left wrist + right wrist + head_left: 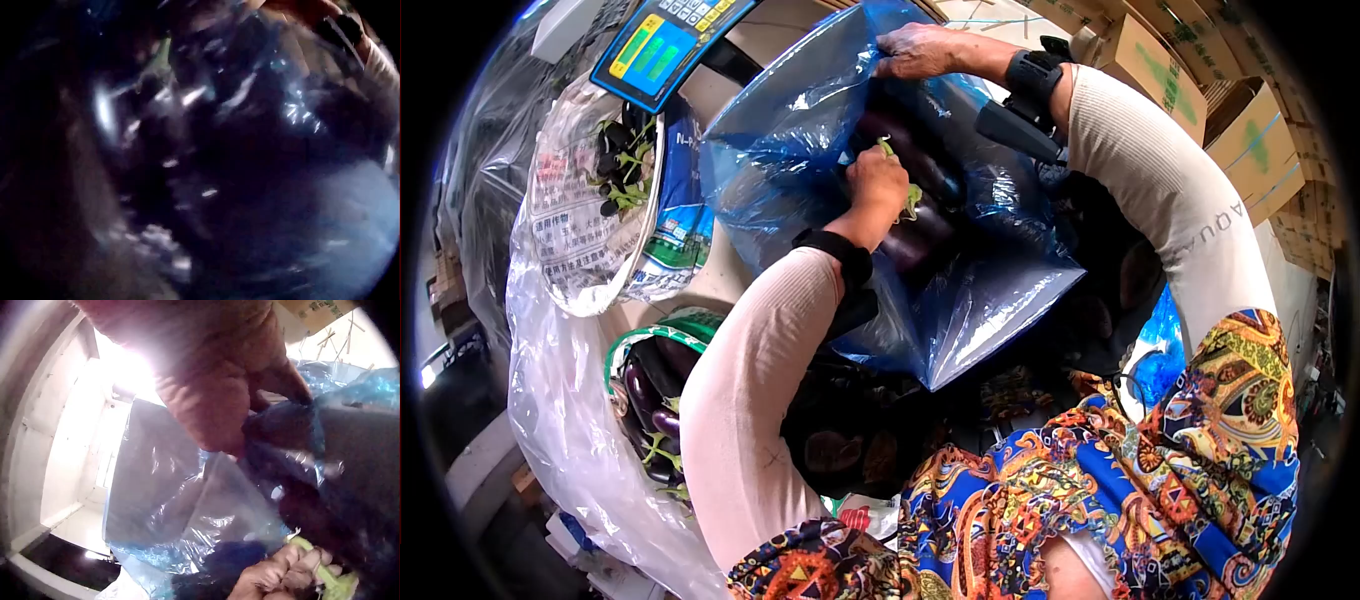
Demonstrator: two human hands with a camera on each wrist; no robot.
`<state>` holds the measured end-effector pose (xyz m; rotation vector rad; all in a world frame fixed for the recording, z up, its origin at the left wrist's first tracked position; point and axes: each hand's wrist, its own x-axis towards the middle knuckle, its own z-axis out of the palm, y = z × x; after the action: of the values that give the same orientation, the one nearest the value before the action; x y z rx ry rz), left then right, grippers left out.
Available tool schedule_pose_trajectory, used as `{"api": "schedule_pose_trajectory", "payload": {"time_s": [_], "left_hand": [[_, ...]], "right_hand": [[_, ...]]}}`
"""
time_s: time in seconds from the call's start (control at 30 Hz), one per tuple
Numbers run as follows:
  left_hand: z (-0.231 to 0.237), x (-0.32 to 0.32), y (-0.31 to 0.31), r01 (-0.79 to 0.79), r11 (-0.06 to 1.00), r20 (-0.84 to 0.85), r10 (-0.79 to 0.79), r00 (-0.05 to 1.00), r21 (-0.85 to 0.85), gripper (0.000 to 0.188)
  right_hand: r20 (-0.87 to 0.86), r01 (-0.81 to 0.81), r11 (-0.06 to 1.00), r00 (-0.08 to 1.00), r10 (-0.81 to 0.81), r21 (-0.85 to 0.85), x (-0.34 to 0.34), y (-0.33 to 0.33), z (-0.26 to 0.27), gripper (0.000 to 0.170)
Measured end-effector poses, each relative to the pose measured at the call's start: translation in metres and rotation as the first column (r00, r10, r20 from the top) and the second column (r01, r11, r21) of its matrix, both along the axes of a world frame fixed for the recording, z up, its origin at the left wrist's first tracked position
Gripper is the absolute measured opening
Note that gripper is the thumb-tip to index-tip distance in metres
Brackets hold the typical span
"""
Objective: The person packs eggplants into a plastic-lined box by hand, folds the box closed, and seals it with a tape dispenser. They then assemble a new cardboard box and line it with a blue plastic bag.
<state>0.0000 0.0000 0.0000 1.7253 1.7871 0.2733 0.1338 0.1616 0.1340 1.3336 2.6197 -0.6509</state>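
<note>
My left hand [878, 185] reaches inside a blue plastic bag [785, 135], its fingers curled round the green stem of a dark purple eggplant [912, 243]. Another long eggplant [920, 160] lies beside it in the bag. At the bag's far rim my right hand [915, 50] pinches the plastic and holds the mouth wide. Seen from the right wrist, the left fingers [294, 569] close around the pale green stem [328, 575]. The left wrist view is dark and blurred, with shiny plastic and a bit of green stalk [162, 59].
A blue scale display [662, 50] stands at the upper left. Below it, a white sack [565, 235] holds small dark eggplants with green stems. A green-rimmed bag of eggplants [640, 385] sits by the left forearm. Cardboard boxes [1155, 75] stack at the upper right.
</note>
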Motion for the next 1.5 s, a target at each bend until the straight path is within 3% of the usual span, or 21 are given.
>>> {"api": "schedule_pose_trajectory", "payload": {"time_s": [0.07,0.17,0.2,0.23,0.3,0.37,0.43,0.5,0.57,0.63,0.73,0.83,0.9,0.97,1.1,1.23,1.37,1.4,1.43,1.47,1.5], "left_hand": [[-0.006,0.007,-0.001,-0.049,0.989,0.038,0.044,0.998,0.137,0.015],[0.034,-0.005,-0.009,-0.216,0.948,-0.045,0.232,0.972,0.234,0.016],[0.028,-0.017,0.000,0.201,0.900,-0.423,-0.020,0.906,0.387,0.015],[0.021,-0.037,0.012,0.604,0.721,-0.768,-0.156,0.621,0.341,0.015],[0.034,-0.040,0.023,0.643,0.760,-0.767,-0.355,0.535,0.096,0.016],[0.041,-0.022,0.025,0.743,0.650,-0.859,-0.462,0.222,-0.158,0.020],[0.047,-0.007,0.009,0.450,0.881,-0.486,-0.334,0.808,0.143,0.020],[0.052,-0.008,-0.006,-0.028,0.986,0.084,0.014,0.996,0.162,0.021],[0.040,-0.012,-0.003,0.123,0.950,-0.053,-0.113,0.992,0.286,0.019],[0.058,-0.004,-0.009,-0.017,0.933,0.212,-0.063,0.975,0.359,0.018],[0.103,0.004,-0.006,0.114,0.907,0.052,-0.147,0.988,0.404,0.014],[0.135,-0.011,0.011,0.187,0.888,0.139,-0.266,0.954,0.420,0.014],[0.119,-0.020,0.014,0.123,0.888,0.236,-0.248,0.939,0.444,0.013],[0.093,-0.019,0.008,0.058,0.814,0.244,-0.241,0.939,0.577,0.012],[0.090,0.007,-0.006,-0.006,0.814,0.258,-0.177,0.950,0.581,0.007],[0.094,0.012,0.013,-0.005,0.875,0.140,-0.072,0.988,0.485,0.011],[0.091,0.014,0.003,0.269,0.921,-0.035,-0.270,0.962,0.281,0.025],[0.090,0.013,0.008,0.301,0.933,-0.057,-0.296,0.954,0.196,0.025],[0.086,0.009,0.010,0.330,0.919,-0.038,-0.330,0.943,0.216,0.027],[0.084,0.002,0.012,0.354,0.905,-0.021,-0.360,0.933,0.237,0.028],[0.081,-0.002,0.013,0.375,0.889,-0.006,-0.387,0.922,0.261,0.030]], "right_hand": [[0.120,0.013,0.999,0.993,-0.018,0.044,-0.012,-0.022,0.031,0.045],[0.039,0.040,0.998,0.998,-0.042,0.049,-0.014,-0.037,0.023,0.044],[0.054,0.033,0.995,0.998,-0.038,0.092,-0.013,-0.037,0.024,0.043],[0.024,-0.027,0.993,0.999,0.024,0.112,-0.008,-0.030,0.014,0.042],[-0.021,-0.057,0.993,0.998,0.059,0.106,-0.004,-0.027,0.013,0.039],[0.045,-0.010,0.988,0.999,0.003,0.154,-0.010,-0.031,0.014,0.035],[0.005,0.006,0.987,1.000,-0.007,0.160,-0.007,-0.028,0.003,0.035],[-0.017,-0.017,0.992,1.000,0.019,0.124,0.004,-0.012,-0.021,0.036],[-0.029,-0.059,0.989,0.998,0.064,0.135,0.003,-0.010,-0.025,0.038],[0.001,-0.111,0.975,0.994,0.113,0.194,0.004,-0.020,-0.008,0.039],[0.021,-0.039,0.983,0.999,0.036,0.177,0.002,-0.036,0.018,0.040],[0.061,-0.071,0.995,0.996,0.067,0.075,-0.001,-0.023,0.011,0.044],[0.029,0.033,0.998,0.999,-0.035,0.062,-0.002,-0.023,0.009,0.044],[0.066,-0.059,0.997,0.996,0.056,0.053,-0.001,-0.016,0.014,0.042],[0.132,-0.362,0.911,0.931,0.341,0.198,0.012,0.019,-0.033,0.041],[0.104,0.031,0.997,0.994,-0.038,0.068,0.001,-0.001,-0.010,0.042],[0.128,-0.054,0.994,0.991,0.042,0.092,-0.004,-0.038,0.055,0.037],[-0.268,-0.211,0.976,0.938,0.218,0.054,0.017,-0.022,0.032,0.024],[-0.625,-0.361,0.929,0.708,0.329,0.080,0.029,-0.019,0.028,0.015],[-0.686,-0.318,0.931,0.639,0.350,0.178,0.037,-0.021,0.023,0.013],[-0.751,-0.315,0.949,0.623,0.221,0.018,0.037,-0.024,0.025,0.012]]}}
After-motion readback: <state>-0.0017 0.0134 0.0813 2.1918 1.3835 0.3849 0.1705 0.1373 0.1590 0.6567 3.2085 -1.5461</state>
